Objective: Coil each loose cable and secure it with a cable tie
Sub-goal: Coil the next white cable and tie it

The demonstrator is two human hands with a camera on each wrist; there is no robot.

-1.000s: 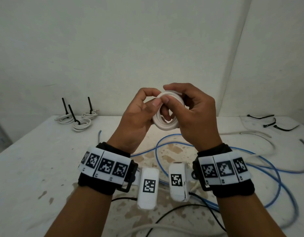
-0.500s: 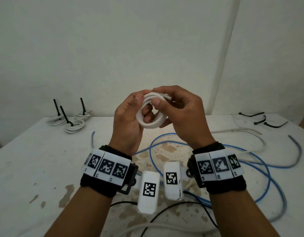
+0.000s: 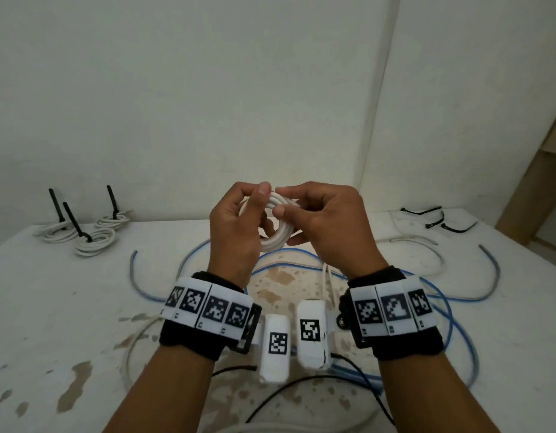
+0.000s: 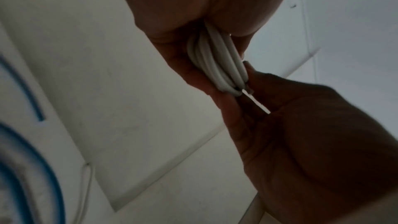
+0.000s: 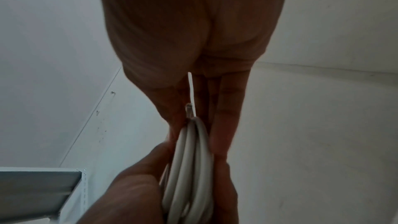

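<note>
Head view: nearest the camera, at the near edge of the table [image 3: 45, 323], a black cable [image 3: 305, 382] curves across stained white surface, with a pale grey cable [image 3: 130, 348] looping beside it at the left. Both forearms wear black wristbands carrying coded marker tiles. Beyond the wrists, loose blue cable [image 3: 454, 326] loops over the middle and right of the table. Above the table's centre both hands are raised, clear of the surface, around one white cable coil [image 3: 278, 235]. The left hand [image 3: 236, 226] has fingers curled round the coil's left side, thumb tip on its top; grip: clasping the coil. The right hand [image 3: 326, 226] pinches the coil's right side between thumb and forefinger; grip: also grasping the coil. Left wrist view: several white turns [image 4: 217, 62] lie stacked edge-on between the fingers of both hands. Right wrist view: a bare cable end [image 5: 189, 108] sticks out at the top of the bundle, by the right fingers. Toward the far left corner sit three finished white coils [image 3: 92, 239], each with an upright black tie tail [image 3: 71, 218]. At the far right corner lie loose black cable ties [image 3: 439, 218].
</note>
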